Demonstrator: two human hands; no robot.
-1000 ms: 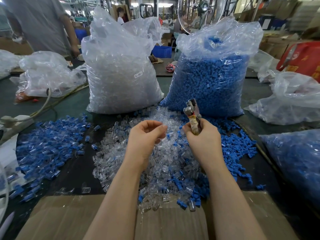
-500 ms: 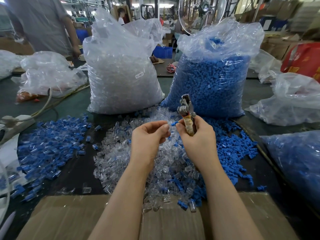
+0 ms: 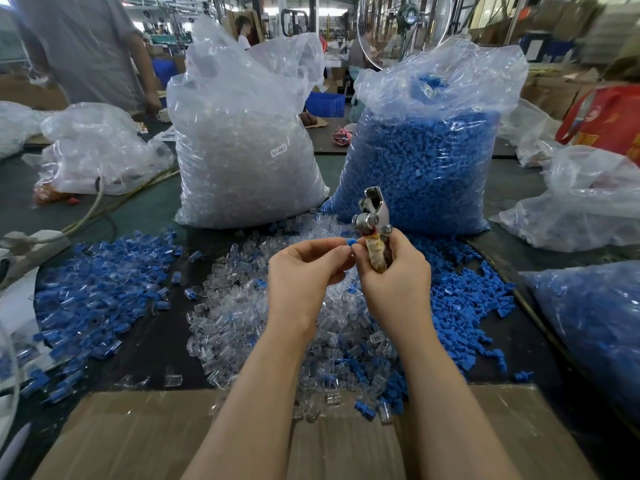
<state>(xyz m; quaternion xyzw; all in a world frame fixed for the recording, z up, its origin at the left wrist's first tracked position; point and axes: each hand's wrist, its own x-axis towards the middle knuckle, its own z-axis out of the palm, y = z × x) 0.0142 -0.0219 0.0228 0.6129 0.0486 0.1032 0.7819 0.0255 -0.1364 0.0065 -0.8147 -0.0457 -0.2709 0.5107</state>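
My right hand [image 3: 394, 282] grips a metal pliers-like tool [image 3: 372, 216] by its tape-wrapped handle, jaws pointing up. My left hand [image 3: 304, 271] pinches a small blue plastic piece [image 3: 351, 242] at its fingertips, right against my right thumb. Both hands hover over a pile of clear plastic caps [image 3: 242, 313] mixed with blue plugs [image 3: 460, 306] on the dark table.
A big bag of clear caps [image 3: 242, 150] and a bag of blue plugs [image 3: 426, 161] stand behind the pile. A heap of assembled blue-and-clear parts [image 3: 93, 292] lies left. A cardboard box flap [image 3: 173, 438] is near me. A person [image 3: 83, 46] stands far left.
My two hands have come together and risen a little. The blue piece now shows between my left fingertips, next to the tool handle.
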